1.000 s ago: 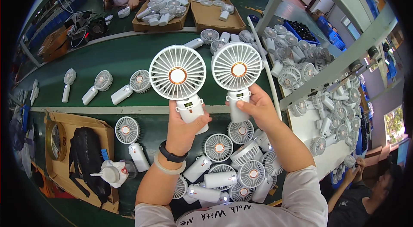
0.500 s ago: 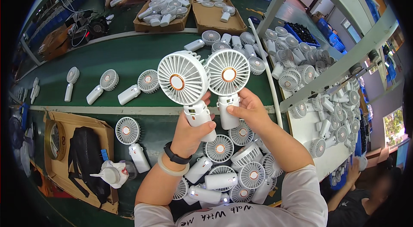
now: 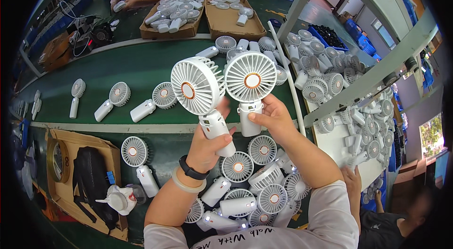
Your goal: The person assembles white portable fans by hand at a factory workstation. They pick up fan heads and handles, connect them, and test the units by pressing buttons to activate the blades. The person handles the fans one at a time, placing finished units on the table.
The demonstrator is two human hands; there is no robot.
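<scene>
Your left grip is wrapped round the left fan, your right grip round the right fan; above the table, keep both from knocking

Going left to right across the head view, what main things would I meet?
Black bag, left hand holding a fan, right hand holding another fan, fans heaped on the white table, bright window.

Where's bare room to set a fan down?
The green belt between the spaced fans and the cardboard trays; also the near tabletop between the lone fan and your left hand. Crowded: most of the white table, the fan pile nearest you.
</scene>
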